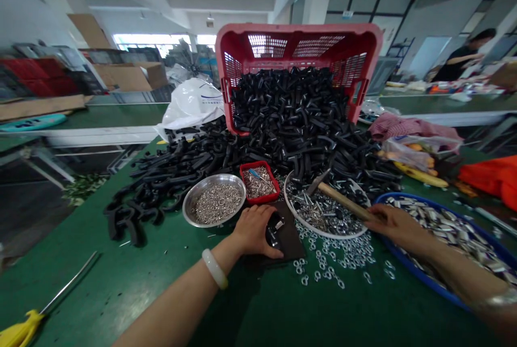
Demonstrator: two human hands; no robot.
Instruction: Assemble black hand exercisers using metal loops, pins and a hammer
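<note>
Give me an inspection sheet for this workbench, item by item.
Surface: green tabletop, scattered with metal links.
Job's things: black part over a dark plate; hammer; metal bowl, red box, white tray and blue tray, all holding small pieces; tipped red crate with a pile of black parts.
Clutter: yellow-handled tool, white bag, banana, pink cloth.
Grips: left grip curled around the black part; right grip closed on the hammer's handle end.
Cables: nothing seen.
Surroundings: another person at right, cardboard boxes at left.

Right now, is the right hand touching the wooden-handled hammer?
Touching. The head view shows the right hand wrapped around the wooden-handled hammer at its grip end.
</note>
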